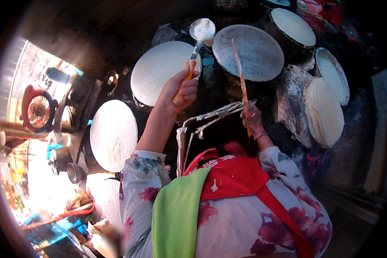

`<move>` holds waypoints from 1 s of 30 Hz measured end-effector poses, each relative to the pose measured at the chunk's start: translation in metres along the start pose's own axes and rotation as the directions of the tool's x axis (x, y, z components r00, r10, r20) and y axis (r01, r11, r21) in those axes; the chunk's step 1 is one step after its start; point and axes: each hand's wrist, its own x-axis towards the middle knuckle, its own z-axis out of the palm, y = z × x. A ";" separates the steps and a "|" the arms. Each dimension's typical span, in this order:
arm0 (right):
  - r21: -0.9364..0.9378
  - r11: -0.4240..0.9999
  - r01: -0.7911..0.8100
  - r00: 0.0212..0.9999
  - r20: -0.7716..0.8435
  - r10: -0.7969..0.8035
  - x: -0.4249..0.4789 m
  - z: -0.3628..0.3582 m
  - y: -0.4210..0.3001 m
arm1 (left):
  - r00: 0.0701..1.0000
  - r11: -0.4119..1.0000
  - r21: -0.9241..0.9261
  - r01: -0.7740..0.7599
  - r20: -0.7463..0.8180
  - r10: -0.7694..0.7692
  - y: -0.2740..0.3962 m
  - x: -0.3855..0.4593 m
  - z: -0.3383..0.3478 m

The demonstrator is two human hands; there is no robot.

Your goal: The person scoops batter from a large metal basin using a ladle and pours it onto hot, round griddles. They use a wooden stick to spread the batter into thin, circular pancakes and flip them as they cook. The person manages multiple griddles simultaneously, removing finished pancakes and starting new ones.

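My left hand [186, 85] is closed around the orange handle of a ladle [202, 30]. White liquid, like batter, shows in the ladle's bowl, which is held over the gap between two round griddles. The left griddle [158, 72] bears a pale, even layer. Greyer and streaked is the surface of the right griddle [254, 53]. In my right hand [253, 118] is a long, thin wooden stick [240, 72], its tip over the right griddle. Whether the tip touches the surface, I cannot tell.
Another white-covered round griddle [114, 135] lies to my left. At right are a stack of thin round sheets [325, 113], a rimmed round vessel [332, 77] and a crusted block [293, 96]. A person in red [322, 13] is beyond a farther griddle [293, 27]. A fan [38, 109] stands far left.
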 end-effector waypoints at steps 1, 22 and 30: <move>0.023 1.000 -0.013 0.999 -0.040 0.014 0.006 -0.011 -0.005 | 0.999 0.999 0.026 0.031 0.024 -0.031 -0.001 0.015 0.010; 0.145 0.989 0.009 0.920 -0.389 0.049 0.145 -0.246 -0.022 | 0.984 0.617 0.766 0.179 -0.140 -0.111 -0.143 0.374 0.177; -0.437 0.885 -0.162 0.880 -0.469 -0.070 0.180 -0.267 -0.051 | 0.957 0.127 0.992 0.021 -0.057 0.284 -0.166 0.447 0.150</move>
